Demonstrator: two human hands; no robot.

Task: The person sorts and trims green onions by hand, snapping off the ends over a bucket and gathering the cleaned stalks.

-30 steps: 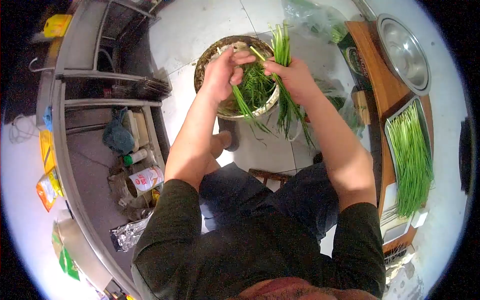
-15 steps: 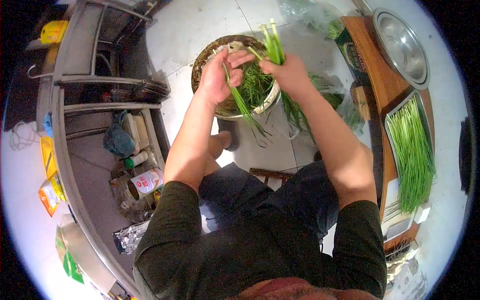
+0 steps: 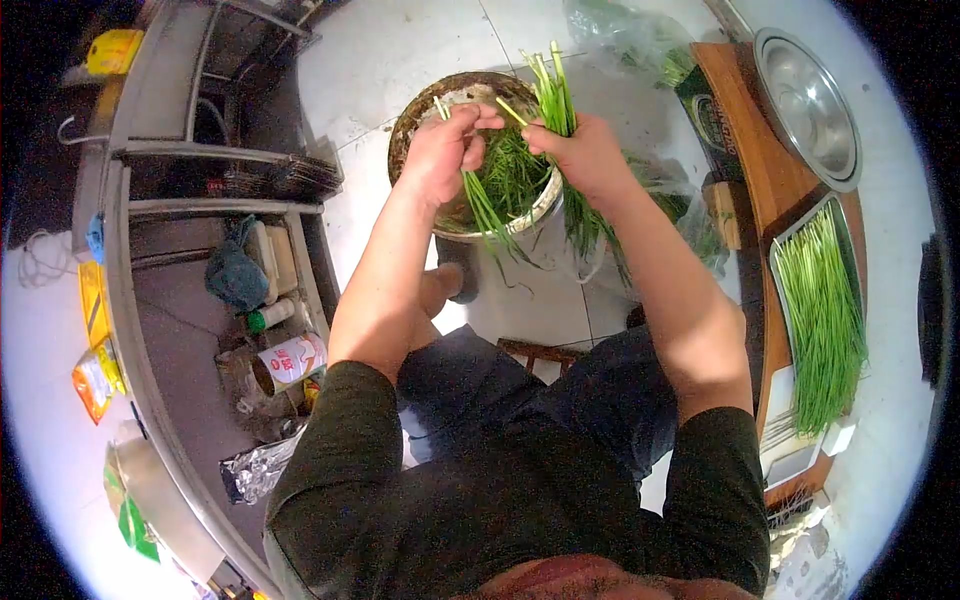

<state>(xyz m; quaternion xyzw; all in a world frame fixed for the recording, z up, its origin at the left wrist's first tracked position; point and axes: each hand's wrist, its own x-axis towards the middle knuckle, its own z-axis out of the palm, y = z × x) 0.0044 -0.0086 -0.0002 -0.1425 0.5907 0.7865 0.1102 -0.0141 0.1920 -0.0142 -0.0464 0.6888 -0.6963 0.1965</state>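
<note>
My left hand (image 3: 440, 160) is closed on a few garlic chives (image 3: 487, 218), whose green leaves hang down below it. In my right hand (image 3: 592, 160) is a thicker bunch of garlic chives (image 3: 556, 92), pale ends upward and leaves trailing below the fist. One stalk sticks out from the right fingers toward the left hand. The fingertips of both hands are close but apart. Beneath them stands a round, dirty-rimmed bucket (image 3: 402, 140) with green scraps (image 3: 515, 175) inside.
At right, a wooden board (image 3: 735, 100) bears a metal basin (image 3: 808, 110) and a tray of chives (image 3: 822, 320). Plastic bags of greens (image 3: 665, 190) lie beyond the bucket. A metal shelf (image 3: 220, 210) with a can (image 3: 292, 362) stands at left.
My left fingers, stretched toward the right hand before, are now more curled. The left hand shows more stalks than before. The right hand keeps its bunch, and the view has shifted slightly.
</note>
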